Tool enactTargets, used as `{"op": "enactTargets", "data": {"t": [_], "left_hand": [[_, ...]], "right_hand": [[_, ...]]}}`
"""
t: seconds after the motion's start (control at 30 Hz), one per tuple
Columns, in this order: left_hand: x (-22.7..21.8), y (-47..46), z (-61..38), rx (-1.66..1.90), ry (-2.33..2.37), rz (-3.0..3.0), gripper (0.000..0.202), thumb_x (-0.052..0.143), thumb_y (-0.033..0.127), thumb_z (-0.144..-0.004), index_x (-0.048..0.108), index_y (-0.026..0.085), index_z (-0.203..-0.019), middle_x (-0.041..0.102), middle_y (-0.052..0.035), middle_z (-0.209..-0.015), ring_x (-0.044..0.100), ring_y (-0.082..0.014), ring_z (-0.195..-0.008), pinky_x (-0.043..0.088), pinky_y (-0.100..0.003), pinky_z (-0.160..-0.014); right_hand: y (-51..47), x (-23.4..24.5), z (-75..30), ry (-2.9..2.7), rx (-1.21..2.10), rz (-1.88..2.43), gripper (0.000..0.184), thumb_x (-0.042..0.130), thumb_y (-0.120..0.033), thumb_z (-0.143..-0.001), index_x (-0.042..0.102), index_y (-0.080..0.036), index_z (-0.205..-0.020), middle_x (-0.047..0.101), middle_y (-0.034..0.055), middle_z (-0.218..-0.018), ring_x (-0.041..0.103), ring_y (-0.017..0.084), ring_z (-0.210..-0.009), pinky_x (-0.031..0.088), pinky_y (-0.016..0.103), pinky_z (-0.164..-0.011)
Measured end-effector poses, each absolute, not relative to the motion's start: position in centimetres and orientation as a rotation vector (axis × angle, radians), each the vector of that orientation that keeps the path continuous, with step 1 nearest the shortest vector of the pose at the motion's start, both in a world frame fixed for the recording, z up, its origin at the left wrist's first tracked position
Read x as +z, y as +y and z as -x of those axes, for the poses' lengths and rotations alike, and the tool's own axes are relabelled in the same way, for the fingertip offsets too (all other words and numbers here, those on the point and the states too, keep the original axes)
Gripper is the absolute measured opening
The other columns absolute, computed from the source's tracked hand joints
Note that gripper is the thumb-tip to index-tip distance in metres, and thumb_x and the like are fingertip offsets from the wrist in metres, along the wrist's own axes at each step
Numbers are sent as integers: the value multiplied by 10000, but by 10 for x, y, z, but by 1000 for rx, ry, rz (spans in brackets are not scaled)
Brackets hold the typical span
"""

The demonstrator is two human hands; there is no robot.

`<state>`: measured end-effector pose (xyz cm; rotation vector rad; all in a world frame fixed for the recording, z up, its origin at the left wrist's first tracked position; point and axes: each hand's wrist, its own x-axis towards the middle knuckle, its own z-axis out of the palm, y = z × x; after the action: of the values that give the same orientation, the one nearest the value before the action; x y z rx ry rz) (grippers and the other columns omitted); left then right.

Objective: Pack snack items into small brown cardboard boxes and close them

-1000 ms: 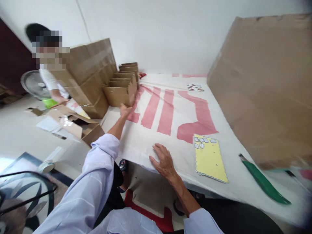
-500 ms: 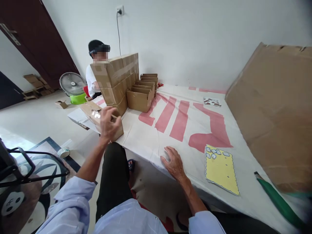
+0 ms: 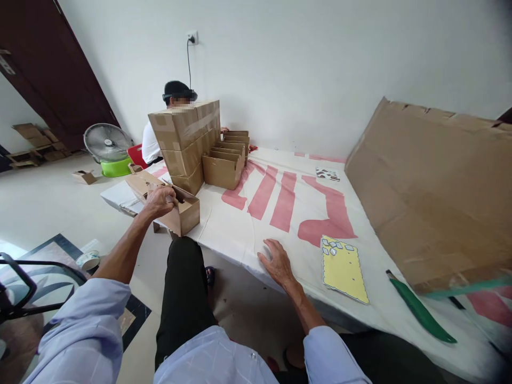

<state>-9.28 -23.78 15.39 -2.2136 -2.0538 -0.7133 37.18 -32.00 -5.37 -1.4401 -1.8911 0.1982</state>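
Observation:
My left hand reaches out to the left and its fingers curl over the top edge of an open brown cardboard box at the corner of the low cloth-covered surface. Whether it grips the box firmly is hard to tell. My right hand lies flat with fingers spread on the white cloth near its front edge, holding nothing. A yellow sticker sheet with several small white stickers lies just to the right of that hand.
Stacked sealed cartons and a row of open boxes stand at the back left, with another person behind them. A big cardboard sheet leans at the right. A green strip, a fan and tape roll are nearby.
The view swung left. My left hand drew back from the row of open boxes, then came down onto the open box at the corner. My right hand stayed flat on the cloth.

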Motion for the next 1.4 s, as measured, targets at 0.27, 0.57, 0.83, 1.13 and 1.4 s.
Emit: {"op": "enactTargets", "data": {"t": [0.27, 0.57, 0.83, 1.13, 1.4], "left_hand": [[162, -260, 3, -697, -2086, 2193, 167, 724, 184, -768, 842, 271, -847, 819, -64, -904, 757, -337, -972, 547, -413, -872], [154, -318, -164, -736, -1788, 2719, 188, 686, 163, -899, 818, 235, -1014, 823, -153, -1094, 732, -356, -1091, 582, -494, -940], [155, -329, -146, -1178, -1374, 2775, 306, 683, 194, -928, 758, 251, -1218, 731, -114, -1248, 678, -304, -1198, 577, -439, -1063], [121, -293, -50, -1587, -1798, 2913, 375, 758, 379, -833, 774, 223, -1173, 788, -89, -1219, 718, -294, -1166, 604, -410, -951], [101, -308, -63, -1713, -1845, 2839, 191, 727, 400, -831, 774, 215, -845, 773, -55, -958, 701, -233, -908, 585, -362, -852]], "right_hand": [[-324, -20, -357, -1808, 495, 1308, 618, 727, -465, -930, 603, -214, -1482, 655, 165, -1473, 663, 333, -1366, 573, 549, -1153], [-338, 17, -365, -1662, 580, 1154, 984, 847, -563, -872, 378, -263, -1683, 511, 212, -1672, 567, 410, -1500, 548, 657, -1167], [-360, 47, -409, -1520, 494, 1277, 676, 795, -571, -921, 616, -266, -1496, 648, 170, -1496, 653, 374, -1391, 618, 593, -1082], [-363, 79, -389, -1578, 430, 1209, 388, 714, -474, -987, 755, -266, -1312, 760, 101, -1330, 705, 305, -1243, 617, 516, -1063], [-362, 87, -388, -1557, 529, 1265, 282, 675, -468, -979, 781, -223, -1069, 824, 75, -1064, 757, 268, -995, 619, 436, -950]]}}
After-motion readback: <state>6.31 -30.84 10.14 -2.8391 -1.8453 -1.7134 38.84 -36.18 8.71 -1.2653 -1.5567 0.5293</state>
